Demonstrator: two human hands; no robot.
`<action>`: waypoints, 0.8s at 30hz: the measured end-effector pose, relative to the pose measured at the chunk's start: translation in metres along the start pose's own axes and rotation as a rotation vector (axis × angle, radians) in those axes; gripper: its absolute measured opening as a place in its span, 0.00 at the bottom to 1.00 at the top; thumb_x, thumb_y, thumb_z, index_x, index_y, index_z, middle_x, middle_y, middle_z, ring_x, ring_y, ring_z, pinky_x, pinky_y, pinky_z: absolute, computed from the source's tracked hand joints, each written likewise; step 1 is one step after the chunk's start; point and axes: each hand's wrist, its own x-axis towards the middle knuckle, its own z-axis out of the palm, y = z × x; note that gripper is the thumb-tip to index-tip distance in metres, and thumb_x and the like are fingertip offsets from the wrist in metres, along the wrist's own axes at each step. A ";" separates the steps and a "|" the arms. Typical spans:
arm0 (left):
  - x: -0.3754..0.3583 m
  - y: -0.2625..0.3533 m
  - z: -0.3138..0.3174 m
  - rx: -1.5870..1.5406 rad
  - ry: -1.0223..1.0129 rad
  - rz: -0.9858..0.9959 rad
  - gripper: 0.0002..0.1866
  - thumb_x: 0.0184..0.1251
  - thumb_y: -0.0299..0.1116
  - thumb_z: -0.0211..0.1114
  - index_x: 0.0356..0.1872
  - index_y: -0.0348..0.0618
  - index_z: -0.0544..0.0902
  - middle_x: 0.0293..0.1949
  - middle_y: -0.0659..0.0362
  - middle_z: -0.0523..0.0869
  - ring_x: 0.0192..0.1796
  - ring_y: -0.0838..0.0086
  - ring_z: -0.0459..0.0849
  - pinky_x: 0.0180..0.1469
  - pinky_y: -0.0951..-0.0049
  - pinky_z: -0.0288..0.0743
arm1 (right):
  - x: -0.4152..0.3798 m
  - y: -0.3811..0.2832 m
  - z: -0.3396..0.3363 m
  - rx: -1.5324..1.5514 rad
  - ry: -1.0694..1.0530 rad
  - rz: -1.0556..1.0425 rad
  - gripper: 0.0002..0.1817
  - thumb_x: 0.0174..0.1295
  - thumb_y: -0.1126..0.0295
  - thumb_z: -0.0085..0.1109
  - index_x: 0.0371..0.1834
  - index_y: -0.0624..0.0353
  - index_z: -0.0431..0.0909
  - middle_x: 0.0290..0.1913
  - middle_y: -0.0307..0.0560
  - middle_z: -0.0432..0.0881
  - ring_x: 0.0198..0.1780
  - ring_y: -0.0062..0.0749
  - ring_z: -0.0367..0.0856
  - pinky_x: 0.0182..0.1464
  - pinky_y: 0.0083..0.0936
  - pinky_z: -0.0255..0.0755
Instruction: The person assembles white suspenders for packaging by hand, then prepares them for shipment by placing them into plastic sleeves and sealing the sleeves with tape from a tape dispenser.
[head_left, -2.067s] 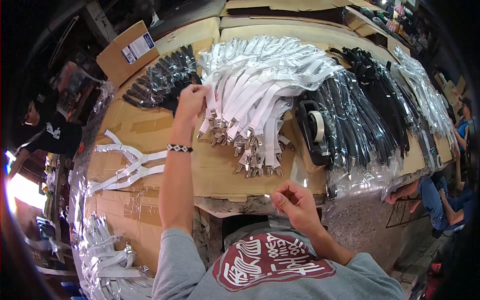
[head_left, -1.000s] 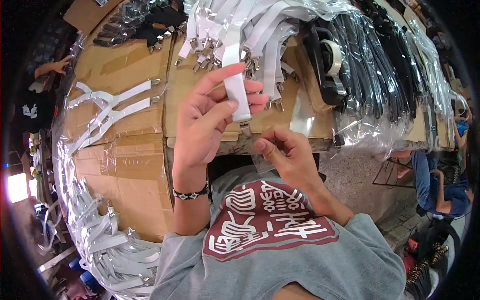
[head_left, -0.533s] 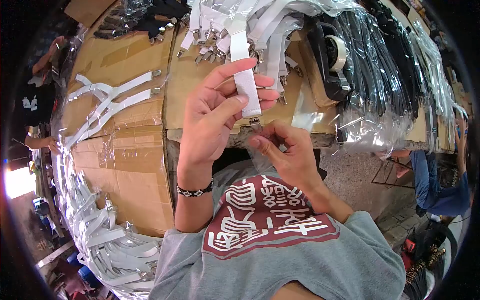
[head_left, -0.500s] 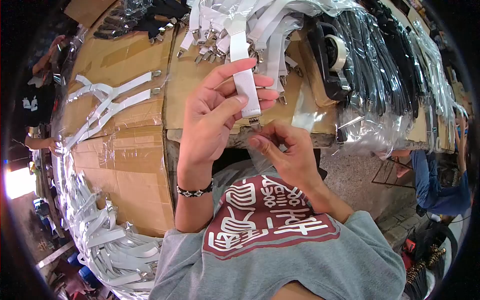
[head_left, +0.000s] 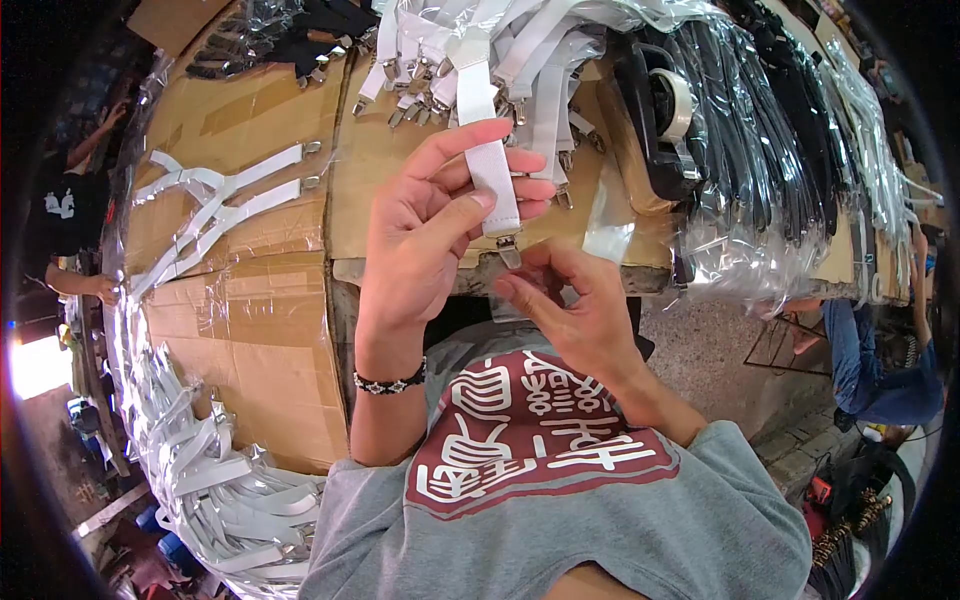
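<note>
In the head view, my left hand (head_left: 425, 225) holds the end of a white elastic strap (head_left: 490, 180), its thumb pressing the strap against the fingers. A metal clip (head_left: 509, 250) hangs from the strap's lower end. My right hand (head_left: 575, 300) is just below and right of the clip, thumb and index finger pinched on a clear plastic film that is partly hidden. The strap runs up to a heap of white straps with metal clips (head_left: 430, 80) at the table's top.
White Y-shaped suspenders (head_left: 215, 195) lie on cardboard (head_left: 250, 350) at left, above a pile of white straps (head_left: 220, 490). A tape dispenser (head_left: 655, 120) stands beside bagged black straps (head_left: 750, 130). Other people's arms show at both edges.
My right hand has moved slightly down and left, and the clip's lower part now shows more clearly. My left hand is nearly still. At far left, another person has shifted.
</note>
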 end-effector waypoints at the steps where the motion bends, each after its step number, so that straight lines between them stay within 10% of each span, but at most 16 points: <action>1: 0.000 0.000 0.001 0.005 0.005 -0.001 0.25 0.70 0.18 0.53 0.69 0.32 0.71 0.58 0.39 0.83 0.57 0.56 0.87 0.62 0.58 0.83 | 0.000 0.002 0.000 -0.003 0.000 0.001 0.10 0.62 0.70 0.73 0.36 0.64 0.81 0.25 0.41 0.79 0.23 0.20 0.71 0.26 0.22 0.65; 24: -0.003 -0.003 -0.005 -0.050 -0.012 -0.023 0.25 0.69 0.17 0.54 0.68 0.33 0.72 0.58 0.41 0.83 0.56 0.57 0.87 0.61 0.59 0.82 | 0.002 0.006 0.000 0.372 -0.087 0.252 0.12 0.73 0.67 0.61 0.42 0.67 0.86 0.33 0.39 0.88 0.32 0.15 0.80 0.33 0.17 0.74</action>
